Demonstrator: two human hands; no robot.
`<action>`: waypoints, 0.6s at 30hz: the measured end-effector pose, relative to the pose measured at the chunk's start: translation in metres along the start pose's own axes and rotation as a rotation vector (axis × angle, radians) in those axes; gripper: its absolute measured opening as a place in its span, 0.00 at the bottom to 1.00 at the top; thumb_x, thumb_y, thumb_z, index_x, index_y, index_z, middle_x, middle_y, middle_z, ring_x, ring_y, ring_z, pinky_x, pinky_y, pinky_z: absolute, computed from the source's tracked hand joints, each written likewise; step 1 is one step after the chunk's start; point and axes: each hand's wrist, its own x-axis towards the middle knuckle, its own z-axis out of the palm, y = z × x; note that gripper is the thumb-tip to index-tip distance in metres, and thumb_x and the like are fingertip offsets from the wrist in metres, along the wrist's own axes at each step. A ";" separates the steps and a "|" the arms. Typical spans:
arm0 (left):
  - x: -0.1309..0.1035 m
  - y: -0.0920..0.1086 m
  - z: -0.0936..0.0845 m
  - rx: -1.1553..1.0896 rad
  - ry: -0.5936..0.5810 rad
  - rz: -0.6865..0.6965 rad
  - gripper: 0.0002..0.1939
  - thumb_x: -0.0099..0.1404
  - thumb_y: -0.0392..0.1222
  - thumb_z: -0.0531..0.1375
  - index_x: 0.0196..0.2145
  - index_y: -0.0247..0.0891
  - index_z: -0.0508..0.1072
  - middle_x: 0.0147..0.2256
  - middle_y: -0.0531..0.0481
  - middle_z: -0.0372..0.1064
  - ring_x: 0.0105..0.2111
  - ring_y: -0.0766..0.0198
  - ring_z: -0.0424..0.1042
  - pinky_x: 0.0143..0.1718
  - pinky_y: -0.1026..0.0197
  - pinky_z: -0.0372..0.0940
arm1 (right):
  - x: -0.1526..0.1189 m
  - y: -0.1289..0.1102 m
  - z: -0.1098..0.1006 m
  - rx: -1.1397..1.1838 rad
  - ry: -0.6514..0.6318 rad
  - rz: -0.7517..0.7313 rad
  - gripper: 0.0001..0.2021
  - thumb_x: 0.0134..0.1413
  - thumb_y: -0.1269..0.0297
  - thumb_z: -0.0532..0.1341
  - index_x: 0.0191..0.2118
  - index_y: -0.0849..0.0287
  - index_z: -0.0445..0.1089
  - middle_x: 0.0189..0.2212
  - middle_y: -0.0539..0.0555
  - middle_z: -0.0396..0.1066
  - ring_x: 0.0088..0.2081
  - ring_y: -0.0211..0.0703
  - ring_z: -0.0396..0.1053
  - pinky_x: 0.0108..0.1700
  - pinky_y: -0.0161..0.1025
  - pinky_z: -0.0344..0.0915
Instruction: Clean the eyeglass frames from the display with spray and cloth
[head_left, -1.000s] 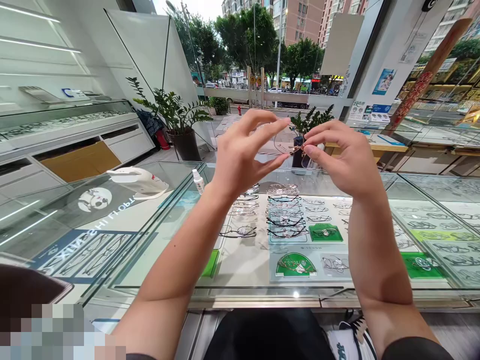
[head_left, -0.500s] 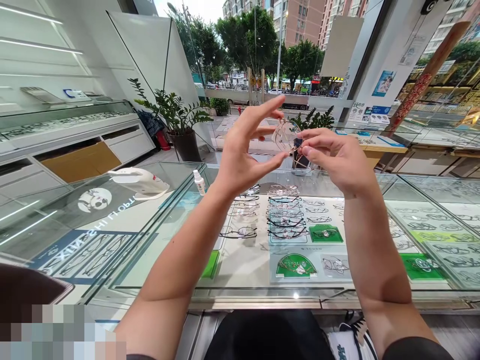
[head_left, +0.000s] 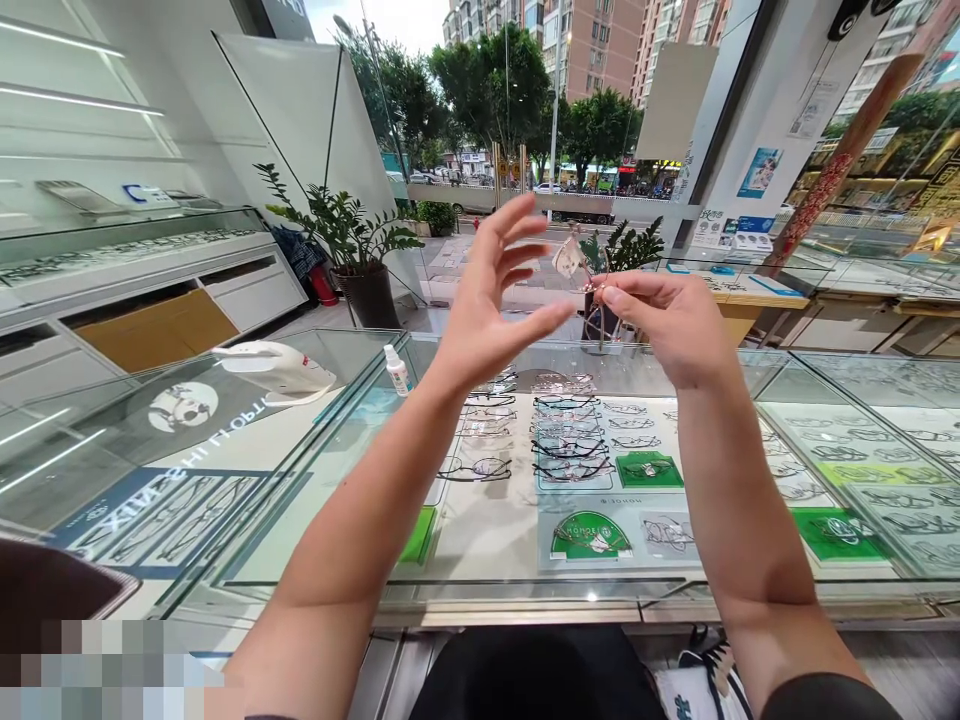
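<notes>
Thin metal-framed eyeglasses are up in the air over the glass counter, and my right hand pinches them between thumb and fingers. One lens catches the light; parts of the frame are hard to make out against the street. To their left, my left hand is open, its fingers spread and thumb stretched toward the glasses without touching them. Below both hands, several more eyeglass frames lie in rows inside the counter.
The glass display counter spans the front. On it stand a white spray bottle and a white device at left. Beyond it are a potted plant and a glass front onto a street. More showcases flank both sides.
My left hand has let go of the eyeglasses and moved slightly left, fingers spreading. The glasses have turned in my right hand, which still pinches them.
</notes>
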 end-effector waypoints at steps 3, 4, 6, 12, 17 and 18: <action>0.004 -0.008 0.001 -0.086 -0.060 -0.295 0.25 0.66 0.58 0.65 0.55 0.43 0.75 0.52 0.41 0.77 0.54 0.53 0.75 0.54 0.52 0.70 | 0.004 0.006 0.002 0.021 0.096 -0.079 0.10 0.55 0.52 0.73 0.40 0.51 0.84 0.44 0.53 0.83 0.50 0.48 0.79 0.56 0.51 0.75; 0.006 -0.012 0.001 -0.132 -0.116 -0.390 0.24 0.67 0.60 0.63 0.52 0.40 0.76 0.51 0.39 0.78 0.53 0.51 0.76 0.54 0.50 0.70 | 0.004 0.006 0.003 0.034 0.112 -0.102 0.11 0.57 0.52 0.72 0.41 0.50 0.83 0.45 0.53 0.83 0.51 0.48 0.78 0.56 0.50 0.75; 0.010 -0.018 0.001 -0.243 -0.230 -0.505 0.28 0.67 0.64 0.60 0.52 0.39 0.76 0.53 0.35 0.77 0.55 0.48 0.76 0.55 0.47 0.70 | 0.004 0.005 0.005 0.055 0.113 -0.119 0.13 0.58 0.50 0.71 0.43 0.49 0.83 0.48 0.53 0.82 0.53 0.48 0.78 0.56 0.50 0.75; 0.018 -0.032 0.003 -0.305 -0.288 -0.268 0.37 0.68 0.75 0.51 0.56 0.43 0.75 0.57 0.35 0.76 0.56 0.46 0.76 0.52 0.44 0.73 | 0.000 -0.001 0.009 0.070 0.064 -0.019 0.13 0.57 0.49 0.71 0.43 0.49 0.83 0.49 0.53 0.82 0.54 0.50 0.77 0.54 0.50 0.77; 0.018 -0.029 0.004 -0.149 -0.284 -0.028 0.39 0.71 0.74 0.46 0.62 0.44 0.70 0.57 0.41 0.76 0.56 0.53 0.77 0.51 0.48 0.73 | 0.003 0.003 0.010 0.079 0.033 0.038 0.10 0.57 0.52 0.71 0.41 0.50 0.83 0.48 0.53 0.82 0.52 0.48 0.78 0.55 0.51 0.76; 0.017 -0.027 0.004 -0.147 -0.280 -0.015 0.38 0.72 0.73 0.45 0.63 0.44 0.70 0.57 0.41 0.76 0.57 0.54 0.76 0.52 0.49 0.72 | 0.003 0.004 0.010 0.081 0.022 0.047 0.10 0.56 0.53 0.71 0.41 0.50 0.83 0.48 0.53 0.82 0.52 0.48 0.78 0.55 0.51 0.76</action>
